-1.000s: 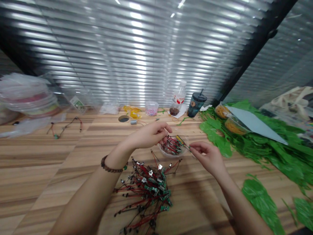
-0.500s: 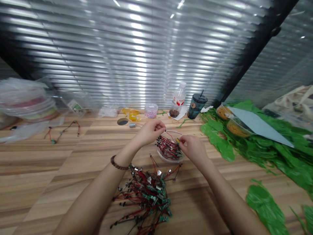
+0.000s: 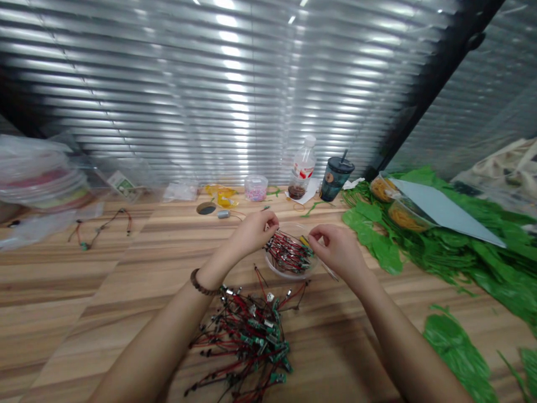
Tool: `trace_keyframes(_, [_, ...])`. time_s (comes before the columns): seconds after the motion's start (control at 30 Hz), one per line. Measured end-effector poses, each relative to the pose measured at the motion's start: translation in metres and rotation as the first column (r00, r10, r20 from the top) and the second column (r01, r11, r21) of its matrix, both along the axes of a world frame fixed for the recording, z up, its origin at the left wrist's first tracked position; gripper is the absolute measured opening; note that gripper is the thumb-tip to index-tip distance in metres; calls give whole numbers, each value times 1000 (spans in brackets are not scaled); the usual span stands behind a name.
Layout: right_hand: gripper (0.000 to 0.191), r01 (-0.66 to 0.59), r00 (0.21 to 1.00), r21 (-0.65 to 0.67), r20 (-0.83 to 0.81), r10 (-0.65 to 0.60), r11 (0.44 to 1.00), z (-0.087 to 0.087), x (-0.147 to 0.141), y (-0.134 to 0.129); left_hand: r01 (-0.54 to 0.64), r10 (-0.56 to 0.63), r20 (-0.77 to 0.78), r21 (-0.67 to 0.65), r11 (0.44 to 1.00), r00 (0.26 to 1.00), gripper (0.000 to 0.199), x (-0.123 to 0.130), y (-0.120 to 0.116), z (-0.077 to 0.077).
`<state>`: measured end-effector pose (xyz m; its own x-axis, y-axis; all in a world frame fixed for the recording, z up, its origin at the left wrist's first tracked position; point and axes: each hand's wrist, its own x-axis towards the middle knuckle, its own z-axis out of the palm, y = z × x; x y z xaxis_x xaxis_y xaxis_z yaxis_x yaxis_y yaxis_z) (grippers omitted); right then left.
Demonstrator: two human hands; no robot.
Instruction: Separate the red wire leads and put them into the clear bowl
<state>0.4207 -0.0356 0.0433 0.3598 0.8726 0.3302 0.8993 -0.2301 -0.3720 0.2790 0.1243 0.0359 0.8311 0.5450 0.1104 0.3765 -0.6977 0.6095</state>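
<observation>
My left hand (image 3: 258, 230) has its fingers pinched at the back left rim of a clear round bowl (image 3: 290, 276), on the end of a thin wire lead (image 3: 282, 231). Inside the bowl lies a dense bundle of red and black wires (image 3: 289, 252) with small green ends. My right hand (image 3: 338, 246) is closed, thumb against index finger, over the bowl's right side. A small yellow piece (image 3: 304, 240) shows at its fingertips; what the fingers grip is too small to make out. Nearer me spreads a pile of wired green circuit boards (image 3: 255, 333).
Green leaf-shaped sheets (image 3: 448, 252) cover the right side, with clear tubs (image 3: 406, 218) and a pale blue board (image 3: 447, 210) on them. A bottle (image 3: 302, 168), a dark cup (image 3: 335, 179) and a pink-filled tub (image 3: 255, 189) stand at the back. Stacked plastic containers (image 3: 39, 176) are left.
My left hand has shifted slightly left and down toward the bowl's rim. The loose wires stretched between my hands now lie lower, and a thin rod shows under my right hand.
</observation>
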Motion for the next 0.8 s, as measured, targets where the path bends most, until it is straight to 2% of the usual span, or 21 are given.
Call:
trace_keyframes(0.2, [12, -19, 1000, 43, -7, 20, 999, 2, 1, -1, -3, 3, 5, 84, 996, 1000, 20, -1, -1, 3])
trace_keyframes(0.47, [15, -25, 999, 94, -33, 28, 995, 6, 4, -5, 27, -28, 12, 96, 995, 1000, 29, -2, 0, 2])
trace_keyframes(0.67, [15, -14, 999, 92, -40, 18, 996, 8, 7, -6, 132, -135, 17, 142, 981, 991, 30, 1, -2, -5])
trace_keyframes(0.8, [15, -17, 999, 96, -46, 21, 995, 8, 7, -6, 164, -158, -47, 182, 970, 986, 31, 1, -5, -6])
